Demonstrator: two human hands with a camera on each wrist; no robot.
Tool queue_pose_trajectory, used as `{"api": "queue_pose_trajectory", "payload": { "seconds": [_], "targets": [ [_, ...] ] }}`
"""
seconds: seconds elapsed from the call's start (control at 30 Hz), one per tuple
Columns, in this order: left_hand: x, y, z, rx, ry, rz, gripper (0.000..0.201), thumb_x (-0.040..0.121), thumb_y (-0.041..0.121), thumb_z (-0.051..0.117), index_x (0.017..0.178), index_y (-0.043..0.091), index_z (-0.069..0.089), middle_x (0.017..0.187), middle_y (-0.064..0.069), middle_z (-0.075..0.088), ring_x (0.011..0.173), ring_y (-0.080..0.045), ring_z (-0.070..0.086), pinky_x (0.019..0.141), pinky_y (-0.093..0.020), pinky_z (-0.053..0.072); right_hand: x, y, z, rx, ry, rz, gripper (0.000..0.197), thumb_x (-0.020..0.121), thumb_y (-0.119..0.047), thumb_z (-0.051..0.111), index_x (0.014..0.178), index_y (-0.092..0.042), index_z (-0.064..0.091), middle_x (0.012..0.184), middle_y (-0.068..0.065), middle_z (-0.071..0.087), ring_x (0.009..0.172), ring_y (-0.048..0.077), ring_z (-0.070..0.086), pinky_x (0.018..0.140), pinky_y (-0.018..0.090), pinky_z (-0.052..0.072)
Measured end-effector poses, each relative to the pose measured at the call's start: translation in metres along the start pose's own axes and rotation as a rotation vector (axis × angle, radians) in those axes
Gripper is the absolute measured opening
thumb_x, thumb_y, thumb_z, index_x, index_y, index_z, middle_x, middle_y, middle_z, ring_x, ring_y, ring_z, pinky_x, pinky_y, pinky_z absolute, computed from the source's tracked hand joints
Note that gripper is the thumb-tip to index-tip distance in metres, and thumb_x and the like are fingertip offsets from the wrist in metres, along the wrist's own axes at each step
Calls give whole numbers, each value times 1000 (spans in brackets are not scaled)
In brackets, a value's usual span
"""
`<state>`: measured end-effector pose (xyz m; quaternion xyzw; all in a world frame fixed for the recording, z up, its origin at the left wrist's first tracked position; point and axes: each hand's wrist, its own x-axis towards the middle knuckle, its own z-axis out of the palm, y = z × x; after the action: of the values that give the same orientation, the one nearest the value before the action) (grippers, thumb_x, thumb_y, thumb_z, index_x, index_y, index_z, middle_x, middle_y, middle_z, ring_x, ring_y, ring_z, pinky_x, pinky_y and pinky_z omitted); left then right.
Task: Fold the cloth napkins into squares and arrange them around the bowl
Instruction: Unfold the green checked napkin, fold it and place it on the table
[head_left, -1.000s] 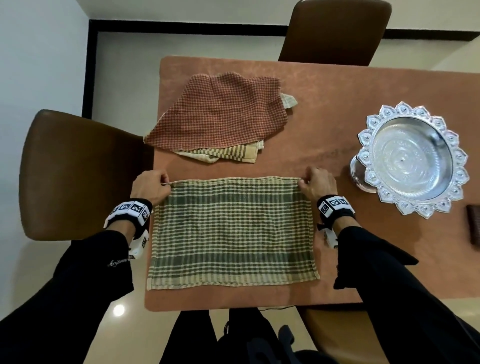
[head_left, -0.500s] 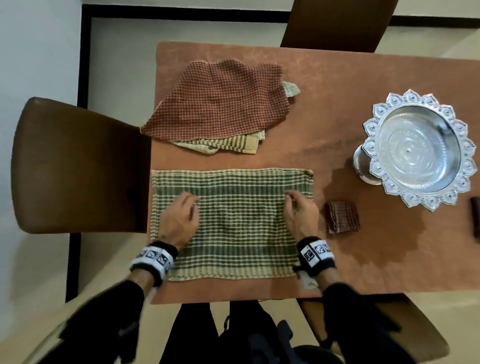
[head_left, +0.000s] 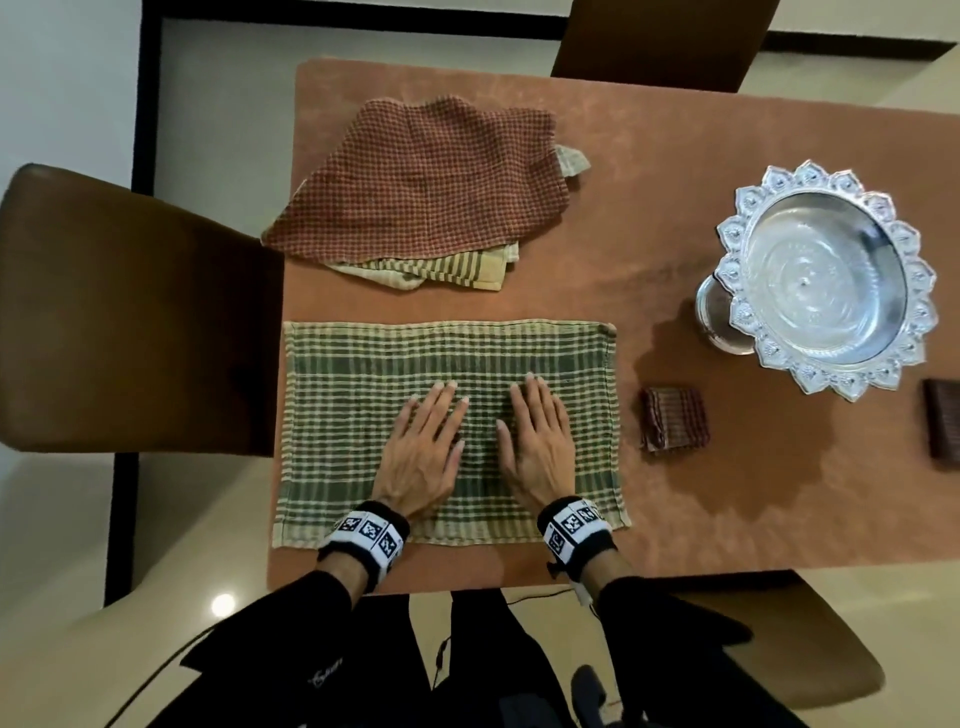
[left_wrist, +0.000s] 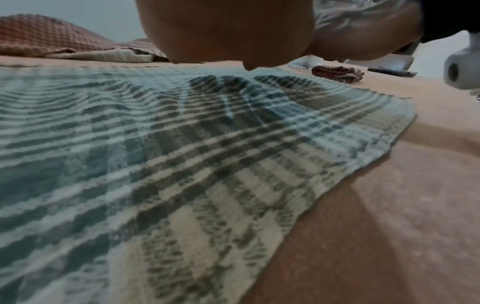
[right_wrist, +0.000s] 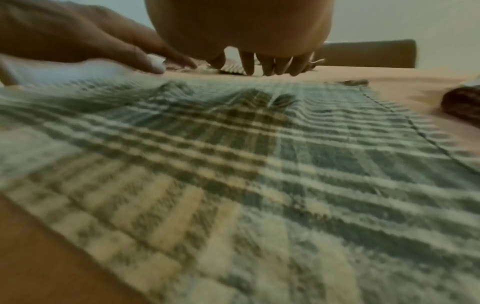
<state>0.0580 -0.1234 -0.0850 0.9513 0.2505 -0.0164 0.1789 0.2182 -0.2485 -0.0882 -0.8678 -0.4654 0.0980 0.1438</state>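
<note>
Both hands lie flat, fingers straight and gripping nothing, side by side on the middle of the green napkin (head_left: 332, 415): left hand (head_left: 423, 447), right hand (head_left: 535, 441). The napkin is spread as a wide rectangle at the near edge of the table (head_left: 727, 519), apparently already folded once, though its layers cannot be told apart here. The step in hand appears to be smoothing before the next fold. That fold calls for taking one short side, probably at its two corners, and carrying it across to meet the other, edges aligned, to bring the rectangle toward a square.

To the right, near the napkin but apart from it, sits a small folded brown square (head_left: 674, 420); a second dark square (head_left: 943, 423) shows at the frame's right edge. Between and beyond them stands the silver bowl (head_left: 826, 270). At far left a pile (head_left: 415, 176) of unfolded napkins waits, a red check one on top.
</note>
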Motion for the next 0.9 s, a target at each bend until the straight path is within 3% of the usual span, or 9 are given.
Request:
{"api": "queue_pose_trajectory", "payload": {
  "seconds": [0.07, 0.13, 0.2, 0.33, 0.63, 0.8, 0.9],
  "targets": [
    [-1, -9, 7, 10, -27, -57, 68, 105, 44, 40, 162, 9, 27, 171, -12, 19, 159, -27, 18, 124, -55, 23, 4, 16, 9, -69, -51, 12, 70, 110, -51, 30, 165, -8, 27, 175, 13, 16, 163, 26, 12, 132, 47, 10],
    [-10, -30, 11, 34, -1, -183, 74, 105, 51, 34, 164, 8, 18, 173, -10, 9, 160, -26, 8, 127, -54, 16, 8, 44, 9, -98, -54, 142, 75, 108, -56, 27, 168, -13, 13, 177, 9, 4, 164, 23, 1, 131, 50, 3],
    [-29, -55, 7, 51, 40, -311, 77, 104, 53, 32, 164, 7, 15, 174, -10, 5, 161, -26, 6, 128, -53, 11, 7, 74, -1, -142, -35, 265, 78, 107, -60, 23, 169, -14, 10, 177, 6, 3, 164, 21, -1, 131, 52, 2],
    [-61, -85, -11, 69, 48, -455, 77, 104, 52, 26, 164, 7, 10, 174, -10, 0, 161, -26, 2, 129, -52, 9, -1, 95, -14, -175, -64, 218, 80, 107, -62, 22, 168, -14, 10, 177, 4, 4, 164, 19, 0, 132, 48, -3],
    [-63, -100, -7, 74, 131, -441, 70, 105, 41, 29, 163, 3, 16, 173, -13, 8, 160, -27, 9, 129, -50, 14, -1, 105, -8, -142, -24, 200, 60, 111, -38, 24, 168, -23, 16, 177, -2, 10, 163, 15, 7, 131, 52, 8],
    [-63, -105, -17, 77, 180, -479, 66, 105, 35, 27, 161, 1, 22, 172, -14, 13, 160, -27, 12, 128, -54, 14, -1, 94, -10, -138, 68, 209, 60, 110, -32, 29, 166, -10, 24, 175, 9, 19, 162, 22, 15, 131, 51, 14],
    [-49, -79, -15, 89, 151, -343, 67, 105, 35, 26, 161, -1, 19, 172, -17, 9, 160, -29, 7, 128, -54, 12, 9, 71, -7, -62, 71, 71, 61, 110, -32, 32, 164, -4, 28, 173, 14, 20, 162, 26, 16, 131, 49, 17]
  ]
}}
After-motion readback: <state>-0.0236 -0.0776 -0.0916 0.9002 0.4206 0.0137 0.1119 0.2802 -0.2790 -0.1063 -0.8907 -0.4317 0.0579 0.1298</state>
